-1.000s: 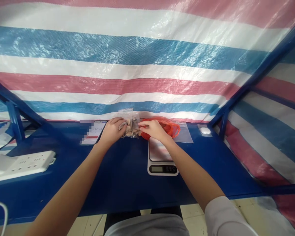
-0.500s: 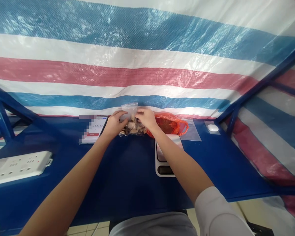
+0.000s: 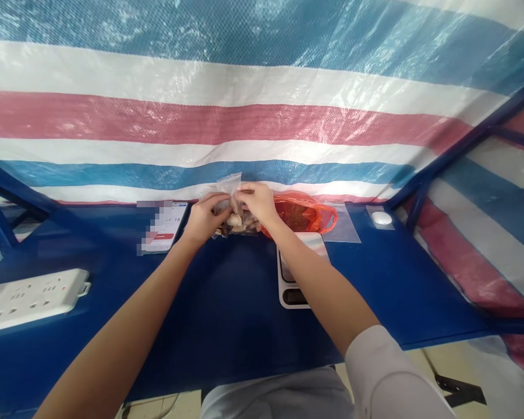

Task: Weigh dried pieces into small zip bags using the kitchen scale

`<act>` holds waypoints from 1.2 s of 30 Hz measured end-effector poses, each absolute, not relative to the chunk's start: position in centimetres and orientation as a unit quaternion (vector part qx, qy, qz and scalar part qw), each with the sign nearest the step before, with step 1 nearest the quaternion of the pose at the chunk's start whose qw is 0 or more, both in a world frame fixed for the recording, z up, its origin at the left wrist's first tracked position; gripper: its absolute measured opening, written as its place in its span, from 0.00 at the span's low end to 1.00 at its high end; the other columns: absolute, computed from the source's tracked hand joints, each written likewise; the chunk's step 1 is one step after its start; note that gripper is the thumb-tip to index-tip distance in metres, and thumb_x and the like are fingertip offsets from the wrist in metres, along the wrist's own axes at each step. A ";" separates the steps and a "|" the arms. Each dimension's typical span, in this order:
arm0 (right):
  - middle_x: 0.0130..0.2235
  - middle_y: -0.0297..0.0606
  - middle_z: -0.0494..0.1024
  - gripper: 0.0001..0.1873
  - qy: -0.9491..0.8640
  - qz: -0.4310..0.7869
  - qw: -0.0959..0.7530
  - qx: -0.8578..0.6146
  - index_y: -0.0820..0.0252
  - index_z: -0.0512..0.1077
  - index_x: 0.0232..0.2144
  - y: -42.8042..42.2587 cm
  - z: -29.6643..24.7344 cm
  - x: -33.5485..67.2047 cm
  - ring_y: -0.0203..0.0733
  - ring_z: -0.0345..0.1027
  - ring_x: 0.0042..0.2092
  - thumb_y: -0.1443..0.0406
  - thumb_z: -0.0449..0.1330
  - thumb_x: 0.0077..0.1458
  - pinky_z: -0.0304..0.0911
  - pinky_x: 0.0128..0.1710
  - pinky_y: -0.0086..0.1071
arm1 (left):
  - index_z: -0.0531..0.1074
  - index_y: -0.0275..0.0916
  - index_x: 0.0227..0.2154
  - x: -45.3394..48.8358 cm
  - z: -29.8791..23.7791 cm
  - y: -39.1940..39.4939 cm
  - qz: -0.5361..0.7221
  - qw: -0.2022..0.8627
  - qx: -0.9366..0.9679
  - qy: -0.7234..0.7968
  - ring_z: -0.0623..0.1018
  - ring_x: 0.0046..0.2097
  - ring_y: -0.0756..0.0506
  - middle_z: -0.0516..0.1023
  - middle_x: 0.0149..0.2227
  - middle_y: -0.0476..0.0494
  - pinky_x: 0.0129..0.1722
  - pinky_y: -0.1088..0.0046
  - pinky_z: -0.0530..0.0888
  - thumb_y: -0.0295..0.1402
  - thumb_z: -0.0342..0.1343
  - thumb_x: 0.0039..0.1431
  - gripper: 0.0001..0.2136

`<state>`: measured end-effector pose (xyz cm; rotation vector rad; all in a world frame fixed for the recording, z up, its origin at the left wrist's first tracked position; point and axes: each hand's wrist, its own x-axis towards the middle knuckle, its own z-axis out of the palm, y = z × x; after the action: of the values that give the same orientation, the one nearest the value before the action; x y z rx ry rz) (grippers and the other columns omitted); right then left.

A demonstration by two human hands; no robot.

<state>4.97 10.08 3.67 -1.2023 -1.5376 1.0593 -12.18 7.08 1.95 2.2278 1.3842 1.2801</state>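
Note:
A clear plastic bag [image 3: 231,181] stands at the back of the blue table, its top edge raised. Pale and brown dried pieces [image 3: 236,221] show in its lower part; I cannot make out their exact kind. My left hand [image 3: 207,216] is closed on the bag's left side, thumb and fingers together. On the other side my right hand [image 3: 258,202] pinches the bag near its top. Beside my right hand lies an open red plastic bag [image 3: 299,215] with reddish-brown contents. A white scale [image 3: 290,285] sits under my right forearm, partly hidden by it.
To the left lie a phone [image 3: 163,230] showing a timer and a white power strip [image 3: 37,297]. A flat clear bag [image 3: 347,224] and a white round object [image 3: 381,218] are at the right. Striped sheeting [image 3: 253,125] hangs behind the blue table [image 3: 227,326].
The clear bag's top is now gathered and twisted more between my hands. My right hand has shifted slightly upward. The whole view has tilted a little.

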 end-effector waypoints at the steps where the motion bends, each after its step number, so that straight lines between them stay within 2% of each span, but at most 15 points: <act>1: 0.38 0.35 0.83 0.08 -0.598 0.449 0.464 -0.474 0.58 0.80 0.36 9.9 3.8 5.0 0.44 0.78 0.44 0.65 0.64 0.53 0.74 0.46 0.37 | 0.78 0.39 0.43 -12.1 2.1 7.0 0.445 0.121 0.753 0.469 0.79 0.52 0.40 0.81 0.48 0.40 0.58 0.60 0.73 0.40 0.57 0.57 0.15; 6: 0.37 0.35 0.82 0.06 -0.495 0.567 0.529 -0.393 0.60 0.78 0.33 8.2 5.2 5.8 0.41 0.78 0.42 0.65 0.66 0.50 0.76 0.43 0.36 | 0.77 0.39 0.45 -11.1 3.1 6.2 0.519 0.235 0.685 0.455 0.75 0.58 0.38 0.77 0.54 0.38 0.58 0.58 0.74 0.44 0.63 0.53 0.19; 11: 0.37 0.33 0.81 0.13 -0.444 0.601 0.566 -0.349 0.59 0.77 0.33 5.9 6.2 7.9 0.38 0.77 0.40 0.62 0.72 0.44 0.76 0.44 0.34 | 0.73 0.37 0.48 -9.7 3.5 5.6 0.590 0.374 0.560 0.445 0.76 0.58 0.36 0.77 0.55 0.35 0.56 0.57 0.75 0.45 0.69 0.47 0.27; 14: 0.36 0.33 0.81 0.17 -0.422 0.616 0.578 -0.330 0.59 0.78 0.33 4.6 6.1 9.1 0.39 0.78 0.40 0.59 0.74 0.39 0.76 0.44 0.35 | 0.72 0.37 0.50 -8.7 3.9 5.0 0.582 0.442 0.529 0.431 0.79 0.54 0.39 0.79 0.53 0.35 0.52 0.60 0.77 0.46 0.69 0.48 0.29; 19: 0.35 0.35 0.82 0.21 -0.412 0.623 0.572 -0.337 0.59 0.79 0.32 2.4 4.9 10.5 0.41 0.78 0.38 0.56 0.76 0.36 0.76 0.43 0.38 | 0.73 0.38 0.48 -6.4 4.7 3.1 0.538 0.543 0.504 0.402 0.82 0.39 0.46 0.83 0.42 0.42 0.38 0.70 0.78 0.44 0.72 0.45 0.29; 24: 0.36 0.35 0.83 0.19 -0.444 0.610 0.556 -0.349 0.58 0.80 0.34 -0.3 3.8 12.6 0.42 0.78 0.41 0.57 0.75 0.39 0.77 0.43 0.37 | 0.73 0.38 0.47 -5.2 4.0 1.1 0.511 0.550 0.532 0.391 0.80 0.29 0.48 0.82 0.33 0.47 0.30 0.73 0.77 0.44 0.72 0.46 0.27; 29: 0.48 0.37 0.83 0.24 -0.506 0.601 0.502 -0.361 0.53 0.79 0.47 -2.0 3.5 15.4 0.45 0.78 0.48 0.56 0.72 0.45 0.77 0.44 0.37 | 0.75 0.37 0.47 -5.9 3.2 0.4 0.460 0.510 0.582 0.435 0.81 0.27 0.46 0.82 0.32 0.45 0.26 0.73 0.76 0.47 0.71 0.46 0.28; 31: 0.49 0.38 0.83 0.23 -0.509 0.583 0.502 -0.386 0.53 0.79 0.48 -2.0 3.5 16.1 0.46 0.77 0.51 0.54 0.70 0.49 0.78 0.43 0.36 | 0.76 0.38 0.46 -6.4 3.3 0.6 0.416 0.507 0.612 0.441 0.80 0.26 0.45 0.82 0.31 0.45 0.24 0.73 0.75 0.49 0.70 0.46 0.27; 33: 0.46 0.39 0.84 0.21 -0.515 0.561 0.496 -0.416 0.55 0.81 0.45 -1.7 3.5 16.3 0.47 0.78 0.49 0.54 0.69 0.50 0.78 0.40 0.35 | 0.78 0.39 0.45 -6.6 3.6 0.9 0.368 0.515 0.641 0.433 0.80 0.25 0.45 0.82 0.29 0.46 0.21 0.73 0.75 0.50 0.69 0.47 0.26; 36: 0.40 0.36 0.84 0.15 -0.546 0.532 0.471 -0.444 0.57 0.83 0.39 -0.9 3.5 16.1 0.42 0.79 0.38 0.58 0.70 0.48 0.78 0.37 0.35 | 0.80 0.41 0.42 -6.6 3.7 1.3 0.331 0.493 0.687 0.419 0.80 0.24 0.44 0.81 0.28 0.47 0.21 0.72 0.75 0.50 0.68 0.48 0.23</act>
<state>16.09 -0.95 3.47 -1.0881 -1.3365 1.3022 -6.60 1.34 3.68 1.6652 1.0166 0.8030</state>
